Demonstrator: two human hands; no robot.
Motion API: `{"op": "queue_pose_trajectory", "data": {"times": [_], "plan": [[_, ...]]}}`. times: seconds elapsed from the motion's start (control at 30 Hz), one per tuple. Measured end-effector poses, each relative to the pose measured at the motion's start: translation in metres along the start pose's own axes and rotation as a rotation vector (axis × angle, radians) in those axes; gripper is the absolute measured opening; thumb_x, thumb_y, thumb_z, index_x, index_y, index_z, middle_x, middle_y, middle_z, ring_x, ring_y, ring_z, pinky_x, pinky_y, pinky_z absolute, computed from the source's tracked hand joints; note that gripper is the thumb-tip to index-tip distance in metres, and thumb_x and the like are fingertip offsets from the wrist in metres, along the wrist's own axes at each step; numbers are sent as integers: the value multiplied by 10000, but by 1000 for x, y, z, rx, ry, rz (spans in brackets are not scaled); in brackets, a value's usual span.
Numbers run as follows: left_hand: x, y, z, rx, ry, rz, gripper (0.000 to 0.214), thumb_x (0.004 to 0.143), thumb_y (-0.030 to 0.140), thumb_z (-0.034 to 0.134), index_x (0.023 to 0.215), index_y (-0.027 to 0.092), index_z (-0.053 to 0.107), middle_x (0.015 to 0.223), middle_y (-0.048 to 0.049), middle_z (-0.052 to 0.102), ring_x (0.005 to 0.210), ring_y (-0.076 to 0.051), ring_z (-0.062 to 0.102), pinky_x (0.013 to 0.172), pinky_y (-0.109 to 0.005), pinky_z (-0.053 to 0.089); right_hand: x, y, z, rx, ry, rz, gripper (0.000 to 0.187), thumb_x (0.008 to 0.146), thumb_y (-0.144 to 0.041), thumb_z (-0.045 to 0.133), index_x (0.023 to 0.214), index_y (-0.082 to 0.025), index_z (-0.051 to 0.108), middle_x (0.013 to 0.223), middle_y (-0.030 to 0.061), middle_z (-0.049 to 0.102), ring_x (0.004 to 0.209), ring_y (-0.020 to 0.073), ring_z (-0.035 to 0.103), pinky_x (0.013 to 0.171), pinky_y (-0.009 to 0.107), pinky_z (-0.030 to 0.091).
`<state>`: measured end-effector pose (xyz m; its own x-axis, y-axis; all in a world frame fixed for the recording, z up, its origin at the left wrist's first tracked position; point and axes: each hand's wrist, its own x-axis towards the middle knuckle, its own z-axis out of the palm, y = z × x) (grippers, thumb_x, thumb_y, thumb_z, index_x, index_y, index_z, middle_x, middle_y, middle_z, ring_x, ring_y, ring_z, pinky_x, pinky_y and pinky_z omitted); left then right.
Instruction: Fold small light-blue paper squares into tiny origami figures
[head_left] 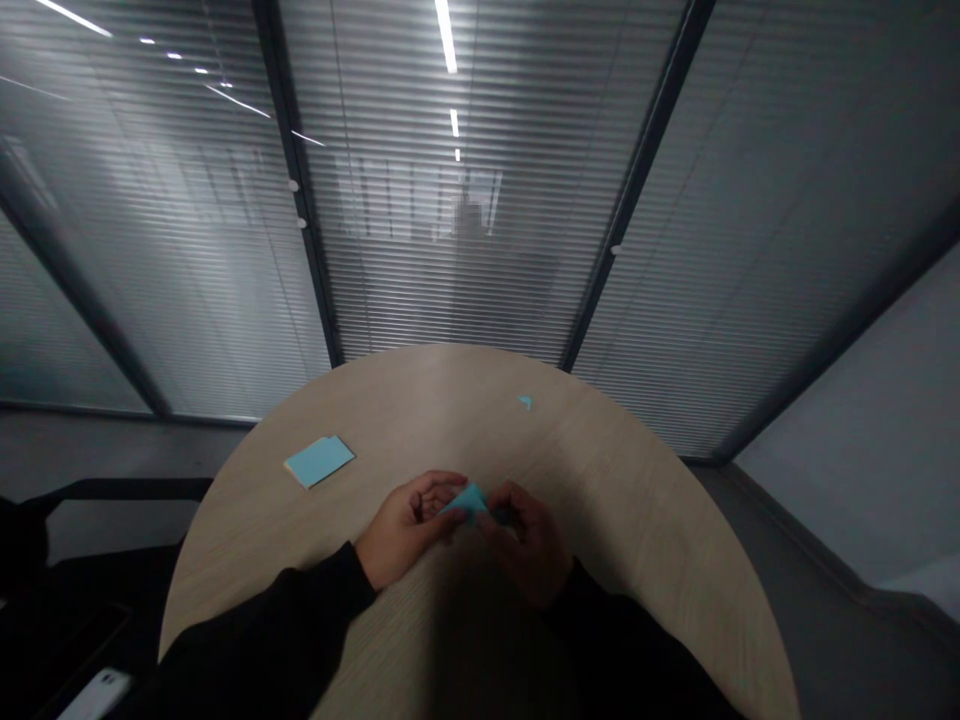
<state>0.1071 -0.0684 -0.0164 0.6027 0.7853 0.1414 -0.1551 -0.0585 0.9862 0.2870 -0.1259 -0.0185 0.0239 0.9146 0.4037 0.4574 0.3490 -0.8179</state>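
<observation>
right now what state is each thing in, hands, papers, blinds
blue paper: held up, pointed at top, looks folded
left hand: pinching the blue paper
right hand: curled at the paper's right side, grip unclear
paper stack: lying flat, edges uneven
small blue piece: lying on the table
blinds: lowered

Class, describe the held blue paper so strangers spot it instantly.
Beside the blinds is a round table. Near its middle, the left hand and right hand hold blue paper with a pointed top. Unlike the blue stack at left and tiny blue piece beyond, only this is held.
</observation>
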Motion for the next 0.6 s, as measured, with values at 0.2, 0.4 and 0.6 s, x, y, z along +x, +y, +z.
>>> {"op": "queue_pose_trajectory", "data": {"times": [0.2,0.4,0.6], "plan": [[-2,3,5,43,13,-9,415,810,410,705,1085,116,608,730,-3,603,554,-87,543,543,-234,471,-2,0,4,187,61,118,332,827,-408,630,1052,-192,514,793,21,645,698,163,609,636,273,474],[-5,2,6,107,52,8,411,830,393,687,1136,132,609,716,13,592,524,-83,552,503,-214,463,1,0,6,357,19,241,314,800,-462,672,917,-182,590,832,43,680,737,176,652,677,298,506],[-6,2,6,137,54,7,409,829,406,681,1121,123,634,688,2,615,516,-93,568,510,-216,454,1,-5,5,363,1,275,319,769,-486,683,779,-175,609,713,11,644,683,163,624,657,281,485]]}}
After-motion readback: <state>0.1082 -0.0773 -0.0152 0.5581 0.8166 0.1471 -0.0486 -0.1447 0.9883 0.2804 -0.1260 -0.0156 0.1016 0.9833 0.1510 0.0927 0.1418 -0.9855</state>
